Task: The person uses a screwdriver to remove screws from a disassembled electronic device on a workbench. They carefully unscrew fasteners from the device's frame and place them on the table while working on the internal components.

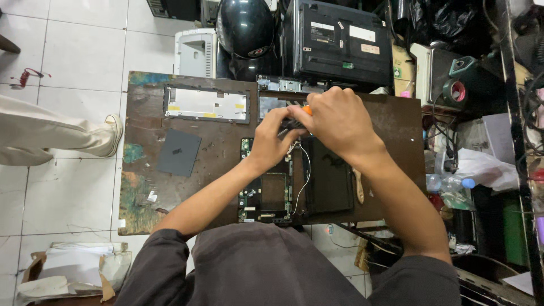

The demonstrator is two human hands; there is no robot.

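An opened laptop base (328, 181) with its green circuit board (266, 195) bared lies on a worn brown table (147, 187). My right hand (337, 119) is closed around a screwdriver with an orange handle (306, 110), above the board's far end. My left hand (271, 139) pinches the tool's shaft close to the board. A thin white wire (306, 170) curves across the base. The tool's tip is hidden by my fingers.
A silver-framed cover panel (207, 103) and a dark square plate (178, 152) lie on the table's left. A black helmet (245, 25) and a black printer (337, 42) stand behind. Another person's leg and shoe (110, 133) are at the left. Cluttered shelves fill the right.
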